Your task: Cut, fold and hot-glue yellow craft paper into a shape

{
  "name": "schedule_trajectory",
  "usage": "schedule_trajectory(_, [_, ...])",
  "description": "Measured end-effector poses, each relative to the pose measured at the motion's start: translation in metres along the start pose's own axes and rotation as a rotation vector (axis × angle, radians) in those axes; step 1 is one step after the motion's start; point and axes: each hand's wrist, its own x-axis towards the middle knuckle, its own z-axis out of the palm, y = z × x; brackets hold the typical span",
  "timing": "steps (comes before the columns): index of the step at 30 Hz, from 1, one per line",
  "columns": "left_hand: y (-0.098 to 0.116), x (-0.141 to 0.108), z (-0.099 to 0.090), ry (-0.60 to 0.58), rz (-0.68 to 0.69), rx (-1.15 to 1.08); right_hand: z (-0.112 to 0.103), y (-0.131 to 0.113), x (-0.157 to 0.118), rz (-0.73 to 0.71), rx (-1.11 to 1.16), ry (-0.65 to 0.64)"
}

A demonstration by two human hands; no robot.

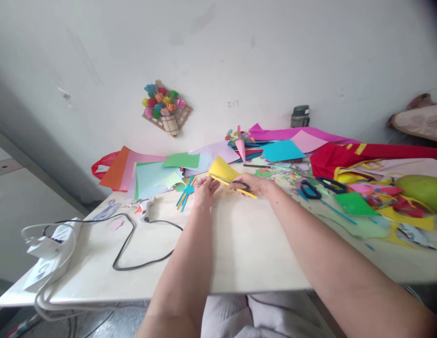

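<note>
The yellow sheet (pixel 223 168) is held just above the bench (pixel 253 249), in front of the person, its near edge between the two hands. The left hand (pixel 206 188) has its thumb and fingers pinched on the sheet's near left corner. At the sheet's near right side, the right hand (pixel 248 183) is curled round the dark handles of the scissors (pixel 241 185), whose blades lie along the near edge; a narrow yellow strip (pixel 251 194) juts out below those fingers. Just left of the yellow sheet lies a blue star (pixel 189 189) with blue and yellow strips crossing at it, and further left is the glue gun (pixel 146 210). Its black cord loops across the bench towards the power strip (pixel 51 258), well left of the sheet. Behind the sheet and to its left are a green sheet (pixel 181 160) and an orange sheet (pixel 114 170); behind it and to its right stands a pink cone (pixel 241 150) topped with coloured bits, and beyond that a blue sheet (pixel 283 151). Well to the sheet's right lie the larger scissors (pixel 331 185), with a red cloth (pixel 333 158) behind them. On the wall, above and left of the sheet, hangs a flower ornament (pixel 165 108).
</note>
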Motion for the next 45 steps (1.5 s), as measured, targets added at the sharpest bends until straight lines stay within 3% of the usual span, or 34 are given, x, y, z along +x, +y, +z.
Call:
schedule_trajectory(26, [-0.001, 0.001, -0.001, -0.01, -0.012, -0.015, 0.001, 0.001, 0.0, -0.061, 0.014, -0.005])
schedule_trajectory(36, [-0.002, -0.001, -0.001, -0.095, -0.018, 0.043, -0.001, 0.005, 0.005, -0.032, -0.001, 0.008])
schedule_trajectory(45, [-0.001, 0.0, -0.001, -0.07, -0.037, 0.048, 0.002, -0.003, -0.002, -0.053, -0.038, 0.028])
